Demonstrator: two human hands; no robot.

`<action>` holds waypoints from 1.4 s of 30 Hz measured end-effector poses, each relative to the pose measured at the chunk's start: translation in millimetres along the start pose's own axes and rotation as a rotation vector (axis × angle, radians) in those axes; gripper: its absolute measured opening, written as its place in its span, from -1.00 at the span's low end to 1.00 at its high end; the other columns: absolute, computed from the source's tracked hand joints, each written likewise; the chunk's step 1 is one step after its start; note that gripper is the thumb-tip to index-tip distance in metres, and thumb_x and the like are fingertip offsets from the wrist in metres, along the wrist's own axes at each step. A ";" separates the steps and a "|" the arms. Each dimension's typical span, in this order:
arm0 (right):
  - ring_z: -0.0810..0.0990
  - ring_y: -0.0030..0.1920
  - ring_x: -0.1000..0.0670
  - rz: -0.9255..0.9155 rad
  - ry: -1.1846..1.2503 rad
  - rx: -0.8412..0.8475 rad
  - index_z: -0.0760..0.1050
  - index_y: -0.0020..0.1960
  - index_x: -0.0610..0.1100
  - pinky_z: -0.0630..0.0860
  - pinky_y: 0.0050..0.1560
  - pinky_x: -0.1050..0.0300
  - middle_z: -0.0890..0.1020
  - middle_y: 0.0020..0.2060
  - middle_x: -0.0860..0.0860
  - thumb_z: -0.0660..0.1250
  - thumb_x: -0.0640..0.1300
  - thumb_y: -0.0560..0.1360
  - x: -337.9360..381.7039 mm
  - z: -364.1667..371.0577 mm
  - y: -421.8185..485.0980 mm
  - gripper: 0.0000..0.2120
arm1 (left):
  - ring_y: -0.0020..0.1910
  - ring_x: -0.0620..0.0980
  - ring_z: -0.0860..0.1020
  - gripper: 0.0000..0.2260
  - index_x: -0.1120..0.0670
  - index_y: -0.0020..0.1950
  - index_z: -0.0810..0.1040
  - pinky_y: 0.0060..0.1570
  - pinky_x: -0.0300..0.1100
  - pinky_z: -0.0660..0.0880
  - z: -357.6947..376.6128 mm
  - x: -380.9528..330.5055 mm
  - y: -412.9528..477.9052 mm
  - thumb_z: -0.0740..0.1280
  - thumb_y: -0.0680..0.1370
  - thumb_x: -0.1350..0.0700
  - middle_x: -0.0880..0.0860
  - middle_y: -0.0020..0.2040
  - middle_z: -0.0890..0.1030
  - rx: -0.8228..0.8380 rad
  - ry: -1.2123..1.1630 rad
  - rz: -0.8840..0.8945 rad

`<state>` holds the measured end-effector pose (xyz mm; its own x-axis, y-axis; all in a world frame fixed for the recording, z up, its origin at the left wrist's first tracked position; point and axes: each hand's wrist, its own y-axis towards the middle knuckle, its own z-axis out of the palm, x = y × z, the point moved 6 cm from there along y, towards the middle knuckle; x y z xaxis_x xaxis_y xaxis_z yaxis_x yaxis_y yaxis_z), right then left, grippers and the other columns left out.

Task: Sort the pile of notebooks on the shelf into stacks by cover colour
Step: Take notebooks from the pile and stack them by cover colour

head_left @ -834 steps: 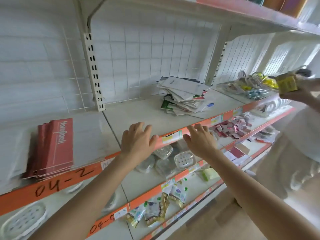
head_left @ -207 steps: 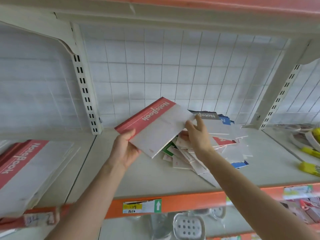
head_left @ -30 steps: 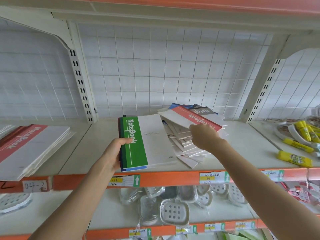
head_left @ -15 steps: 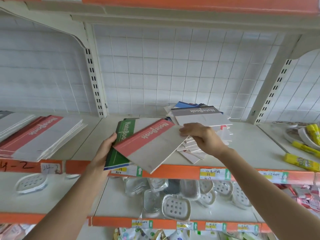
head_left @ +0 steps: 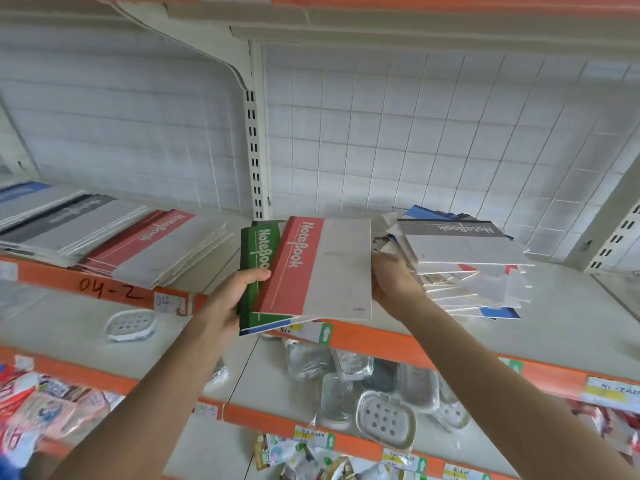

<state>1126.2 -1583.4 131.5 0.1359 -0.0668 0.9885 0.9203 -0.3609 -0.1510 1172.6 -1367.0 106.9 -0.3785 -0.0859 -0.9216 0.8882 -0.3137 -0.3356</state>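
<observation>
Red notebook (head_left: 322,268) now lies flat and squared on the green notebook (head_left: 258,268), red band beside green band. Half a second ago it was tilted, corner down, coming across from the pile. A second ago you were only lifting it off the pile.

Your left hand (head_left: 232,299) clamps the bundle at its left edge, thumb on the green cover and fingers underneath. A blue-edged one (head_left: 270,327) peeks out at the bottom of the bundle. Your right hand (head_left: 394,282) holds the red notebook's right edge with the fingers tucked under. The thumb can't be made out.

The bundle sits over the front edge of the shelf (head_left: 571,320), between the sorted stacks and the pile.

The pile (head_left: 467,271) is just right of your right hand, messy, with a grey-band notebook (head_left: 460,244) on top as before.

To the left, past the upright (head_left: 254,150), comes the red stack (head_left: 156,247), then a grey stack (head_left: 69,223), then a blue stack (head_left: 24,199) at the frame edge. The view has swung left since the last frame, which showed only part of these stacks.

The orange strip (head_left: 104,289) under the stacks reads 04-2. A soap dish (head_left: 131,323) lies on the shelf below, and there are more under the bundle.
</observation>
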 end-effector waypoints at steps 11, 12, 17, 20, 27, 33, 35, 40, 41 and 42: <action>0.57 -0.24 0.00 0.007 -0.074 0.096 0.43 0.13 -0.21 0.55 -0.24 0.14 0.58 -0.19 -0.05 0.21 -0.33 0.55 9.0 117.0 0.4 -0.82 | -0.17 0.05 0.61 -0.93 0.06 0.03 0.51 -0.24 -0.10 0.47 -83.3 -28.8 -9.0 0.26 0.57 0.16 0.08 -0.12 0.64 -0.124 -0.130 0.121; 0.57 -0.23 -0.01 -0.001 -0.080 0.105 0.42 0.11 -0.19 0.56 -0.22 0.13 0.58 -0.18 -0.04 0.21 -0.33 0.55 10.2 132.1 -0.5 -0.84 | -0.17 0.04 0.61 -0.91 0.06 0.04 0.51 -0.23 -0.10 0.47 -94.3 -31.8 -10.6 0.25 0.58 0.14 0.08 -0.12 0.65 -0.118 -0.129 0.120; 0.57 -0.17 -0.06 -0.064 -0.195 0.115 0.47 0.05 -0.20 0.55 -0.07 0.05 0.58 -0.18 -0.04 0.25 -0.31 0.53 7.7 214.1 -4.5 -0.88 | -0.12 0.03 0.59 -0.86 0.03 0.12 0.47 -0.18 -0.09 0.47 -161.6 -47.9 -17.0 0.28 0.56 0.09 0.07 -0.05 0.62 -0.106 -0.098 0.103; 0.56 -0.11 -0.09 -0.120 -0.238 0.082 0.43 -0.21 -0.05 0.54 0.06 -0.06 0.57 -0.24 0.01 0.24 -0.35 0.50 11.3 260.1 -10.7 -0.77 | -0.05 0.08 0.61 -0.72 0.10 0.24 0.47 -0.09 -0.05 0.50 -209.6 -60.4 -17.5 0.29 0.55 0.07 0.11 0.01 0.63 -0.124 -0.074 0.100; 0.60 -0.05 -0.20 -0.126 -0.385 -0.093 0.40 -0.15 -0.10 0.58 -0.07 -0.05 0.60 -0.08 -0.15 0.22 -0.29 0.47 6.3 324.2 5.5 -0.89 | -0.18 0.07 0.60 -0.75 0.12 0.21 0.48 -0.24 -0.13 0.46 -301.2 -78.0 -14.9 0.31 0.54 0.10 0.11 -0.12 0.62 -0.187 -0.034 0.076; 0.58 0.09 -0.22 -0.073 -0.675 -0.291 0.50 0.16 -0.34 0.50 -0.02 0.02 0.61 0.06 -0.25 0.26 -0.27 0.45 0.9 307.8 28.5 -0.70 | -0.12 0.08 0.59 -0.69 0.08 0.27 0.44 -0.19 -0.10 0.47 -348.3 -80.8 -11.1 0.32 0.53 0.17 0.10 -0.08 0.61 -0.215 -0.106 0.046; 0.55 0.12 -0.24 -0.041 -0.734 -0.335 0.43 0.21 -0.35 0.49 0.04 0.00 0.57 0.11 -0.27 0.26 -0.27 0.47 1.4 302.9 32.5 -0.67 | -0.15 0.08 0.58 -0.71 0.09 0.25 0.44 -0.22 -0.12 0.46 -357.7 -84.8 -9.9 0.31 0.53 0.18 0.10 -0.10 0.61 -0.208 -0.087 0.042; 0.48 0.18 -0.22 -0.012 -0.891 -0.355 0.38 0.24 -0.36 0.43 0.11 0.05 0.49 0.20 -0.27 0.27 -0.23 0.49 2.7 314.6 45.7 -0.64 | -0.17 0.10 0.58 -0.77 0.14 0.19 0.46 -0.20 -0.12 0.47 -379.3 -89.2 -5.0 0.28 0.54 0.18 0.14 -0.12 0.61 -0.217 -0.038 0.030; 0.46 0.20 -0.21 -0.007 -0.904 -0.344 0.35 0.26 -0.35 0.42 0.13 0.07 0.44 0.23 -0.26 0.27 -0.21 0.50 1.8 320.6 48.6 -0.62 | -0.18 0.11 0.58 -0.80 0.15 0.16 0.47 -0.20 -0.12 0.48 -381.5 -89.9 -4.2 0.27 0.54 0.18 0.15 -0.12 0.61 -0.212 -0.038 0.027; 0.44 0.22 -0.21 0.004 -0.920 -0.329 0.32 0.29 -0.35 0.41 0.15 0.08 0.39 0.26 -0.25 0.26 -0.19 0.51 0.5 326.7 51.0 -0.60 | -0.18 0.10 0.58 -0.84 0.15 0.11 0.48 -0.21 -0.12 0.48 -382.9 -91.4 -2.8 0.26 0.54 0.19 0.15 -0.13 0.60 -0.206 -0.037 0.029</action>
<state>1293.0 -1297.9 128.3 0.5008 0.6330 0.5904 0.7897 -0.6134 -0.0122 1304.4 -996.2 117.3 -0.3582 -0.1282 -0.9248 0.9318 -0.1107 -0.3456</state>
